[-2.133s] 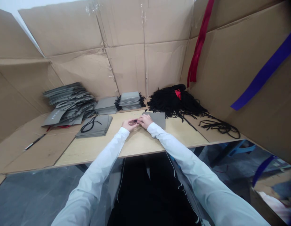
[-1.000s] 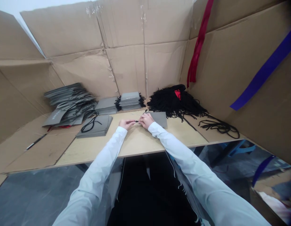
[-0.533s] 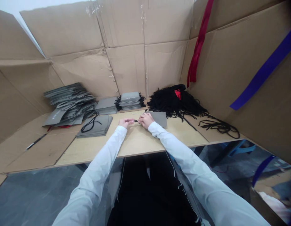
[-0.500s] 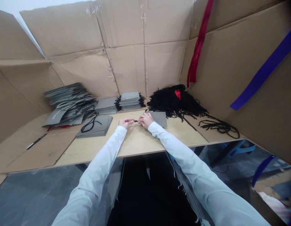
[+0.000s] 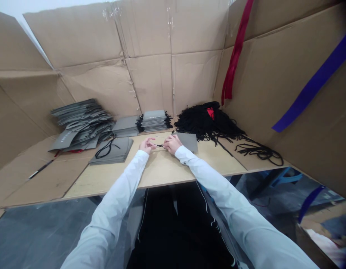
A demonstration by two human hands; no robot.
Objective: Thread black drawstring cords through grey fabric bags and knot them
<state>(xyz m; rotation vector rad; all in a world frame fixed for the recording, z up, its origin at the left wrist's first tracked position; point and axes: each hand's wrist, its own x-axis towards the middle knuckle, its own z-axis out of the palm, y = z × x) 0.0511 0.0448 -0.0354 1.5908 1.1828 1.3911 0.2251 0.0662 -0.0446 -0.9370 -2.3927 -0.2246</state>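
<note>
My left hand (image 5: 146, 144) and my right hand (image 5: 170, 143) meet over the middle of the wooden table (image 5: 161, 170). Both pinch a short black cord (image 5: 160, 145) stretched between them. My right hand rests on the left edge of a flat grey paper bag (image 5: 188, 141) lying on the table. The cord's ends are hidden inside my fingers.
A heap of black cords (image 5: 209, 121) with a red tie lies at the back right, with a loose cord bundle (image 5: 259, 152) beside it. Grey bag stacks sit at the left (image 5: 82, 121), centre back (image 5: 154, 120) and near left (image 5: 113, 150). Cardboard walls (image 5: 150, 59) surround the table.
My hands have drawn slightly apart, showing more of the black cord between them. The left hand's fingers have curled tighter.
</note>
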